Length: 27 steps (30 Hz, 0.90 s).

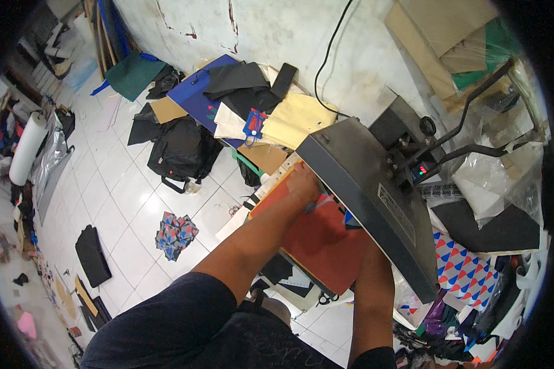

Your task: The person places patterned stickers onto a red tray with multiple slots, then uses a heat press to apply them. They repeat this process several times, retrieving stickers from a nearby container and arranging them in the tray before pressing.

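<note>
In front of me stands a heat press, its dark upper plate [369, 197] raised and tilted over a reddish-brown lower pad [326, 246]. My left hand [305, 184] reaches over the pad's far left part, under the plate's edge. Its fingers are partly hidden, so I cannot tell whether they grip anything. Small grey, red and blue pieces [321, 202] lie on the pad close to that hand. My right forearm [374, 295] runs up beneath the upper plate, which hides the right hand. A lit display [420, 172] shows on the press.
A patterned stack of cut pieces [176, 235] and a black bag [183, 150] lie on the tiled floor. Yellow cloth [298, 120] sits behind the press. On the right are a patterned sheet [465, 270] and heaped scraps. A black cable [324, 67] hangs along the wall.
</note>
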Available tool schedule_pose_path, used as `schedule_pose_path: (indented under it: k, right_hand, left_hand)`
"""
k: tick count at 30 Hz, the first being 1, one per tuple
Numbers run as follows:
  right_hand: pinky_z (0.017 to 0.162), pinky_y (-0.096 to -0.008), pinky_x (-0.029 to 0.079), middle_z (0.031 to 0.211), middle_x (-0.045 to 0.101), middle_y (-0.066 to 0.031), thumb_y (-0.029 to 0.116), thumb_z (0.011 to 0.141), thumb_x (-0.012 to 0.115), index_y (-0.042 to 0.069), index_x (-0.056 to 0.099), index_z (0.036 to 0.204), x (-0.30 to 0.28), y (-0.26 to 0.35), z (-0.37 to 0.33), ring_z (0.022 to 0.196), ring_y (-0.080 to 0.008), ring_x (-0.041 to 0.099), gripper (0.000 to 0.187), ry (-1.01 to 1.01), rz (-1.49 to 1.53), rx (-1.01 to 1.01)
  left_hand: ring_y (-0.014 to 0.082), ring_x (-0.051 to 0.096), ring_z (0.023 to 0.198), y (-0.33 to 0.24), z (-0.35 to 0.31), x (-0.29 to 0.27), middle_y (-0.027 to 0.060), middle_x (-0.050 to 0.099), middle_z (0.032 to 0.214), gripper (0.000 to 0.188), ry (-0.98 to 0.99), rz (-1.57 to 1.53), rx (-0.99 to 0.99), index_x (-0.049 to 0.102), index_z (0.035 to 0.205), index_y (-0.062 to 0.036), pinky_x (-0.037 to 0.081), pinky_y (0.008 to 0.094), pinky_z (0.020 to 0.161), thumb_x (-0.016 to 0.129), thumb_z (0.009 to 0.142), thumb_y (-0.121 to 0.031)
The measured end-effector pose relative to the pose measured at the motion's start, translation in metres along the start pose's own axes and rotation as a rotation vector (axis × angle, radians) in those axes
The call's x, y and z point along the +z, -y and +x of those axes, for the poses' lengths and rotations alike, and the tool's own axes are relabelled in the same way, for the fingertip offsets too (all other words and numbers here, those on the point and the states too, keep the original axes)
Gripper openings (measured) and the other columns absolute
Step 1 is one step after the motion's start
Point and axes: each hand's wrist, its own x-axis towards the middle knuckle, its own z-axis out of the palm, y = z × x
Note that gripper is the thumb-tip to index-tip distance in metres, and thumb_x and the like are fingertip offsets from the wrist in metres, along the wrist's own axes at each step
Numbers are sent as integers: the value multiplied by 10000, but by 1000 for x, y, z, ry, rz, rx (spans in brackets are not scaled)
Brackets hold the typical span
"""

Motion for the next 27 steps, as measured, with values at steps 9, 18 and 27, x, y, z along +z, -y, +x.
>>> schedule_pose_path:
  k: [9, 18, 27]
  right_hand:
    - [863, -398, 467, 1107, 623, -73, 137, 752, 760, 43, 584, 1164, -27, -14, -4, 1032, -241, 578, 457, -51, 303, 47]
    - [868, -398, 466, 1103, 625, -70, 138, 756, 759, 43, 588, 1159, -91, -19, -38, 1032, -240, 577, 447, 93, 740, 154]
    - [946, -362, 416, 1213, 562, -127, 208, 802, 728, 14, 549, 1230, -114, 2, -113, 1080, -242, 545, 502, 454, 530, 26]
  left_hand:
    - [327, 546, 1130, -6, 7, -3, 176, 460, 1225, 569, 1, 47, 9, 480, 1267, -53, 505, 427, 878, 673, 755, -210]
    - [328, 601, 1089, 17, 18, 2, 153, 631, 1147, 492, 96, -111, 205, 575, 1203, -77, 487, 425, 887, 656, 727, -169]
    - [312, 600, 1098, 65, 93, 72, 158, 647, 1125, 478, -128, 53, 323, 621, 1174, -91, 480, 428, 907, 668, 721, -237]
